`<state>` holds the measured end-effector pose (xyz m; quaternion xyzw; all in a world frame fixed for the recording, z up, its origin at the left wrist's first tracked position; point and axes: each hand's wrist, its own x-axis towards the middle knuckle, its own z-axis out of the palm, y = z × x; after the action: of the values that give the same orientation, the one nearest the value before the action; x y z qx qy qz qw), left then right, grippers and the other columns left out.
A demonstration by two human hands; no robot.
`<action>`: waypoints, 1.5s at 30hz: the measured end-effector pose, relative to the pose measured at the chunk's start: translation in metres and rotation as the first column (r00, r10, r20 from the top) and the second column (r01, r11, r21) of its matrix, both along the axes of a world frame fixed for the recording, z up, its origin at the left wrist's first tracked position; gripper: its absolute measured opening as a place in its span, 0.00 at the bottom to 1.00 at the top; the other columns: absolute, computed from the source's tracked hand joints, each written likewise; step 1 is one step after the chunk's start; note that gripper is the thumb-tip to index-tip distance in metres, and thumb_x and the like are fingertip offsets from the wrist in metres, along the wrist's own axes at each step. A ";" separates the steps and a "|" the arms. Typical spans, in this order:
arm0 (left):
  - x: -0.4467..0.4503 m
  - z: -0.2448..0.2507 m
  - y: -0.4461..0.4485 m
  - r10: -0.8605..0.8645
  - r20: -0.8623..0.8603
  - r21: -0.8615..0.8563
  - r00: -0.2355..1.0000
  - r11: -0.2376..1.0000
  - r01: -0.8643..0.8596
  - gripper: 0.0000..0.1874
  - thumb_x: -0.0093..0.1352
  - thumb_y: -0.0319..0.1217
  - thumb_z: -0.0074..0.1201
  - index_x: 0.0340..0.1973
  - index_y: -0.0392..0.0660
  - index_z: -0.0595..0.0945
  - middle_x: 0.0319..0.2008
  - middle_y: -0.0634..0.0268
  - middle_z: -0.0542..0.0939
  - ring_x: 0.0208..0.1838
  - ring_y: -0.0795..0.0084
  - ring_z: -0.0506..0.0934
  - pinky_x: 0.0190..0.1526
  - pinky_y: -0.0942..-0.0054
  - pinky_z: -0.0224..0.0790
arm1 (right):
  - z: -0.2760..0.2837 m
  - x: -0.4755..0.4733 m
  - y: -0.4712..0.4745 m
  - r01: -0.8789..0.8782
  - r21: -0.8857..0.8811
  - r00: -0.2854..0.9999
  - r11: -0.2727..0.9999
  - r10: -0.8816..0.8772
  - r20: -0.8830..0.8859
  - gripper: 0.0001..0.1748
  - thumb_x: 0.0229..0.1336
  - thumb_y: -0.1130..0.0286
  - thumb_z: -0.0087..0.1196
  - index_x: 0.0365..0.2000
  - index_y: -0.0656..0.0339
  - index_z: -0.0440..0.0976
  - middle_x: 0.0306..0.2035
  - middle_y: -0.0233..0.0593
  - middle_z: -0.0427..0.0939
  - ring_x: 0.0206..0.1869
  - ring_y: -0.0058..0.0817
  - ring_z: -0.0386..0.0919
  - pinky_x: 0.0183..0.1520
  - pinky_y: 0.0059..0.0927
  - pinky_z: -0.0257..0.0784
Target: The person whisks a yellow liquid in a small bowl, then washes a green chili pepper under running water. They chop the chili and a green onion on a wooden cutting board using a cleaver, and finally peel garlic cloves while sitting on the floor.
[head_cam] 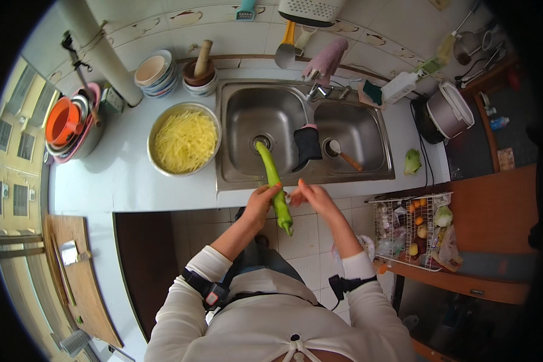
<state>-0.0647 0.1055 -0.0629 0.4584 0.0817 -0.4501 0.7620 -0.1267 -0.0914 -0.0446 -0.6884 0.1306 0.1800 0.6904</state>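
A long green pepper (278, 201) is gripped around its middle by my left hand (260, 203), in front of the sink's near edge. Its stem end points towards me and its tip reaches over the left sink basin (242, 122). To the right of the pepper, my right hand (312, 197) is apart from it, fingers spread and slightly blurred, with nothing seen in them. A steel bowl (150, 149) of shredded yellow potato (186, 142) stands on the counter left of the sink.
A dark cloth (307, 145) hangs over the sink divider. The right basin (371, 140) holds a wooden-handled spoon (350, 160). Stacked bowls (156, 74) and a mortar with pestle (202, 63) stand behind. A cleaver (70, 252) lies on the cutting board (88, 289) at left.
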 end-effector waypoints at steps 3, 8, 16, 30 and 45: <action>0.039 -0.009 -0.013 -0.026 -0.112 -0.014 0.993 1.000 0.025 0.20 0.70 0.42 0.53 0.49 0.39 0.74 0.40 0.59 0.80 0.43 0.69 0.78 0.46 0.72 0.71 | -0.029 0.060 -0.060 0.193 -0.255 0.939 0.948 -0.103 0.327 0.12 0.67 0.70 0.44 0.39 0.65 0.75 0.32 0.35 0.80 0.33 0.20 0.76 0.40 0.23 0.72; 0.083 -0.016 -0.035 -0.021 -0.282 -0.095 0.959 0.995 -0.006 0.21 0.71 0.43 0.52 0.50 0.39 0.75 0.44 0.56 0.79 0.48 0.64 0.78 0.50 0.67 0.71 | -0.053 0.181 -0.161 0.555 -0.674 0.828 0.488 -0.243 0.505 0.23 0.59 0.65 0.59 0.52 0.63 0.69 0.42 0.40 0.80 0.39 0.27 0.79 0.42 0.29 0.74; 0.128 -0.024 -0.049 -0.042 -0.336 -0.095 0.941 0.995 0.011 0.23 0.71 0.44 0.52 0.51 0.38 0.75 0.45 0.59 0.79 0.48 0.65 0.78 0.50 0.69 0.70 | -0.044 0.248 -0.190 0.542 -0.830 0.840 0.128 -0.087 0.536 0.17 0.56 0.65 0.58 0.48 0.52 0.75 0.37 0.42 0.81 0.39 0.42 0.79 0.39 0.43 0.73; 0.168 -0.054 -0.114 0.115 -0.348 -0.014 0.930 0.992 -0.127 0.22 0.70 0.40 0.54 0.49 0.34 0.74 0.41 0.56 0.79 0.43 0.64 0.80 0.49 0.68 0.75 | -0.015 0.223 -0.148 0.596 -0.803 0.779 0.011 0.235 0.581 0.13 0.53 0.71 0.58 0.40 0.57 0.74 0.36 0.42 0.78 0.40 0.44 0.76 0.40 0.43 0.72; 0.132 -0.073 -0.109 0.009 0.206 0.447 0.978 0.888 -0.102 0.29 0.71 0.36 0.52 0.66 0.43 0.66 0.43 0.65 0.79 0.36 0.76 0.77 0.37 0.76 0.70 | -0.127 0.239 -0.044 0.132 0.122 0.897 0.984 -0.066 -0.437 0.19 0.69 0.56 0.43 0.45 0.61 0.73 0.42 0.35 0.78 0.42 0.27 0.76 0.45 0.31 0.71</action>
<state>0.0669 -0.0037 -0.1358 0.6642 0.1216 -0.3483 0.6501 0.1122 -0.1356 -0.1712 -0.5708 0.3012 0.3014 0.7019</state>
